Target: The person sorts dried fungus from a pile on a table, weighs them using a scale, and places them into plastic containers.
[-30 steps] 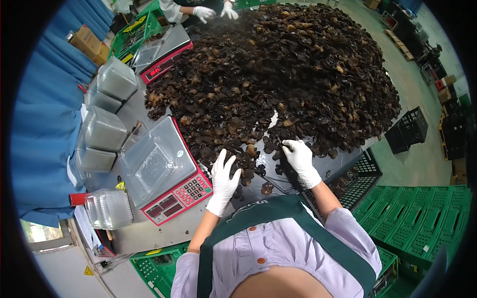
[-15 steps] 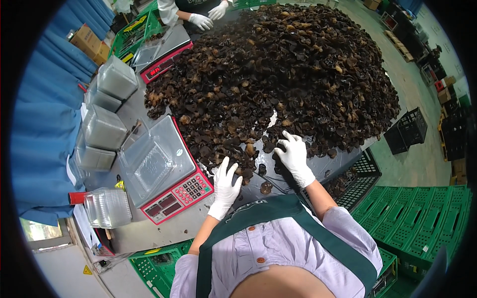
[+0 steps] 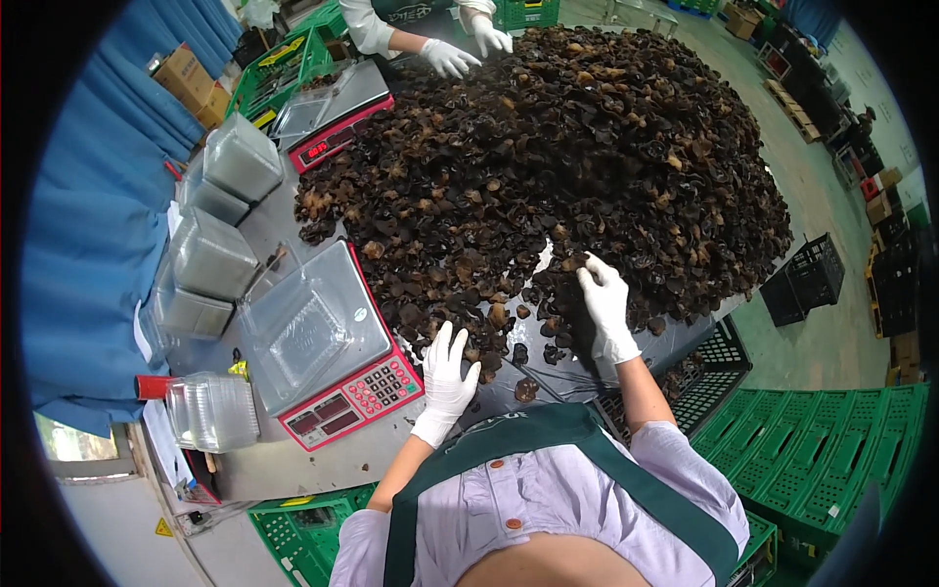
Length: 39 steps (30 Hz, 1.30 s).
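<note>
A large heap of dark brown wood ear mushrooms [image 3: 548,166] covers most of the table. My left hand [image 3: 447,391], in a white glove, rests at the heap's near left edge; its fingers are spread, with no mushroom visible in them. My right hand [image 3: 608,308], also gloved, reaches into the near side of the heap. Its thumb and fingers are apart, and the fingertips touch mushrooms there. Between my hands a few loose mushrooms [image 3: 525,390] lie on the grey tabletop. Left of my left hand is a red-edged scale [image 3: 367,386] carrying a clear plastic tray [image 3: 305,333].
Stacked clear containers [image 3: 210,254] line the table's left side. A second scale [image 3: 333,137] stands farther back. Across the heap are a co-worker's gloved hands [image 3: 450,59]. Green crates [image 3: 812,450] are at the right, beside a black crate [image 3: 719,367] at the table edge.
My right hand has moved right and slightly away from the left one. My left hand stays near the heap's edge. The co-worker's hands have shifted right, and the view has tilted slightly.
</note>
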{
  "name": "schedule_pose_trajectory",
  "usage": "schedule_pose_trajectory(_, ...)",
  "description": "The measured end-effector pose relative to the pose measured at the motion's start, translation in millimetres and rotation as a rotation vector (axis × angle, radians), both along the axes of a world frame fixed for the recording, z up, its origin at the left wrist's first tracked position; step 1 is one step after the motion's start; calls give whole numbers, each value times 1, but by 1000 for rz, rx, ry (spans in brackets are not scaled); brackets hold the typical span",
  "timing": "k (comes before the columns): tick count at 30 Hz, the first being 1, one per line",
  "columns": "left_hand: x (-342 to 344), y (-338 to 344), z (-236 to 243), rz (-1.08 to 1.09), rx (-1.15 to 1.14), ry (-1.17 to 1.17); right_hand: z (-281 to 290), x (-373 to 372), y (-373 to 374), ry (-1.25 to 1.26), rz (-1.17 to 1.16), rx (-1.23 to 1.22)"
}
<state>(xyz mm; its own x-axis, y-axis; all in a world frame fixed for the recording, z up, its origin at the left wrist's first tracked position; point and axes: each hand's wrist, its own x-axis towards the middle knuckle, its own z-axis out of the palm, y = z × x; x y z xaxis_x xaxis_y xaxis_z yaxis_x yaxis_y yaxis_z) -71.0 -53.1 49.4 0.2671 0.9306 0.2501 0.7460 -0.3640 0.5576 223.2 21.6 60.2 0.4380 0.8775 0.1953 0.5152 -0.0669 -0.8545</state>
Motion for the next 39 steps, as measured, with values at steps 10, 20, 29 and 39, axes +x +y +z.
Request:
schedule_pose_trajectory(10,0,10,-4,-17,40,33,6,2,11,918,284,-220)
schedule_pose_trajectory(20,14,28,1,112,-142,260,-1,-5,9,249,191,-140)
schedule_pose_trajectory(29,46,66,-18,-56,-66,342,-18,-38,16,-742,243,-77)
schedule_pose_trajectory(39,21,14,-7,-227,121,141,-25,-67,-72,-488,692,-28)
